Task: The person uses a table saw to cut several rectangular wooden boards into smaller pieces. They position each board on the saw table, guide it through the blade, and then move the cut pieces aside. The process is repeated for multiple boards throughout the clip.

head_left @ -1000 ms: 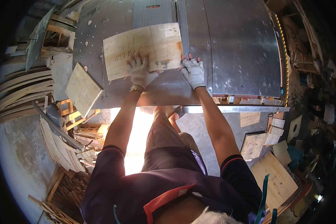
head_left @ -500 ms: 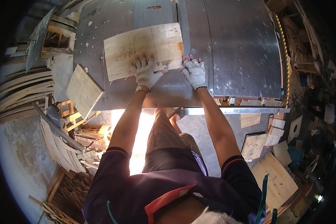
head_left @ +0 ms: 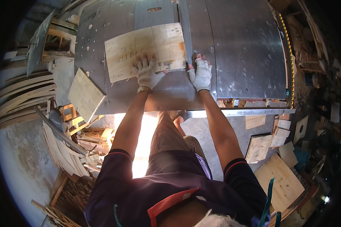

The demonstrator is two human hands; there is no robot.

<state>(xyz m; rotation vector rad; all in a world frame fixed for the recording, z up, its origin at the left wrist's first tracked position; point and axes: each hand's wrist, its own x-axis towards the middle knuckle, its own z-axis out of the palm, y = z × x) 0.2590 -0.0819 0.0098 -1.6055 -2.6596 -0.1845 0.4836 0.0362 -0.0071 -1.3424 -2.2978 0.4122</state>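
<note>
A pale plywood board (head_left: 130, 45) with handwriting and a drawn line across it lies flat on the dark metal table (head_left: 250, 56). My left hand (head_left: 147, 72), in a white fingerless glove, rests palm down on the board's near edge with its fingers spread. To the right of the board, my right hand (head_left: 201, 72) in a matching glove lies flat on the metal, fingers stretched forward and thumb out toward the board's corner. A narrow slot (head_left: 177, 13) runs in the tabletop beyond the board.
A second plywood piece (head_left: 86, 94) juts over the table's left edge. A metal rail (head_left: 238, 112) follows the near edge, and a yellow toothed strip (head_left: 288, 49) the right. Offcuts (head_left: 96, 140) lie piled at the lower left; more panels (head_left: 280, 179) lean at the right.
My right hand has shifted slightly to the right, away from the board's edge, and turned its fingers forward. The left hand and the board have stayed nearly in place.
</note>
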